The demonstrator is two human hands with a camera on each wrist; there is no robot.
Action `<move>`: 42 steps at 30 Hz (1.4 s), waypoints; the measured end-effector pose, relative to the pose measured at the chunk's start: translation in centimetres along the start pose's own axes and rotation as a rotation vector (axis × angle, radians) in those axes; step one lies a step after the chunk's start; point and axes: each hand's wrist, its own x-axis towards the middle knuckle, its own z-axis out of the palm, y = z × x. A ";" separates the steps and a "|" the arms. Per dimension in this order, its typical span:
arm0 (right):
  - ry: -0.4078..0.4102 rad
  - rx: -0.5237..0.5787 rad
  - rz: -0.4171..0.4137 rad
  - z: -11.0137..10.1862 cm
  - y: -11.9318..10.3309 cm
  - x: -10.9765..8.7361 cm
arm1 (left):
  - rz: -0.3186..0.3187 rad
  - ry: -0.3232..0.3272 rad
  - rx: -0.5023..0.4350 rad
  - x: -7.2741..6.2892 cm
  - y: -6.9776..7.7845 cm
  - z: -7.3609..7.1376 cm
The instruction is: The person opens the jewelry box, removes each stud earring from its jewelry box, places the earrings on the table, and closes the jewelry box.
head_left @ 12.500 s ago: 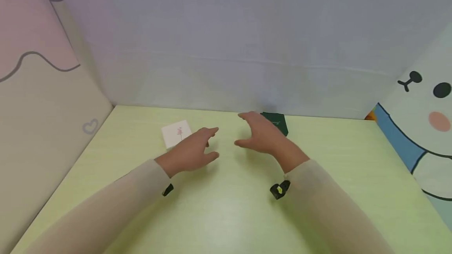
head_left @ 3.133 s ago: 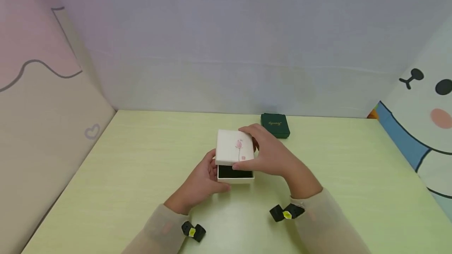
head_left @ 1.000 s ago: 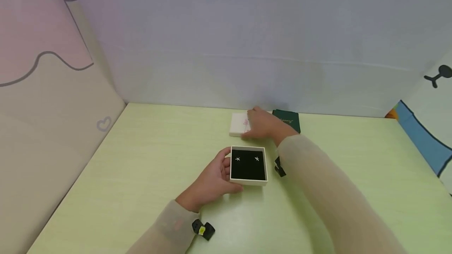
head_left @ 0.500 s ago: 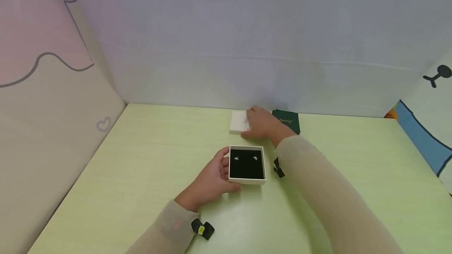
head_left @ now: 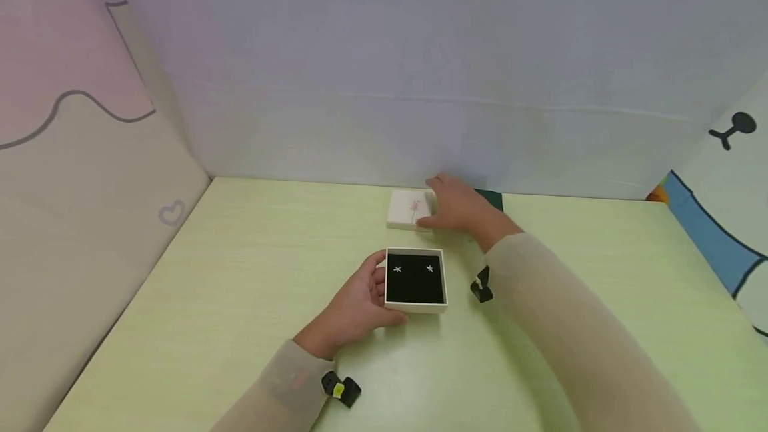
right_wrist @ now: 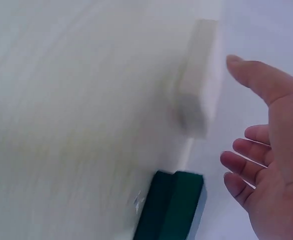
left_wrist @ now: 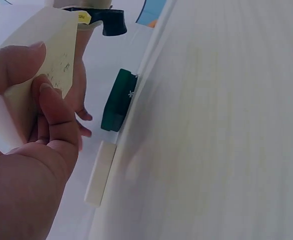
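Since the frame of half a second ago, the right hand [head_left: 459, 209] shifts away from the white lid [head_left: 401, 208], exposing more of its pink flower print and covering more of the green box [head_left: 493, 199]. The left hand [head_left: 357, 305] and the white box base [head_left: 416, 309] keep nearly the same position.

Left hand: closed around the left side of the box base, thumb along the front wall, fingers bent against the side and underside. The base is raised off the table [head_left: 252, 272], open side up. It contains a black insert [head_left: 414, 291] carrying two star-shaped studs [head_left: 429, 269], set side by side near the far edge.

Right hand: holds nothing; thumb and fingers are spread apart, the fingers slightly bent. In the right wrist view a gap separates it from the lid.

The lid lies flat on the table near the rear wall [head_left: 372, 72], beyond the base. The green box lies to its right, partly hidden by the right hand in the head view.
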 end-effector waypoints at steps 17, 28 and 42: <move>0.236 0.345 -0.084 -1.2 -2.6 -7.0 | 0.000 0.013 -0.006 -0.1 -0.1 -0.5; 0.383 0.339 -0.156 -0.4 -4.3 -11.8 | -0.011 0.016 0.011 -0.1 0.4 -0.1; 0.292 0.156 -0.195 -0.2 -5.8 -13.9 | -0.014 0.002 0.002 -0.2 0.0 -0.2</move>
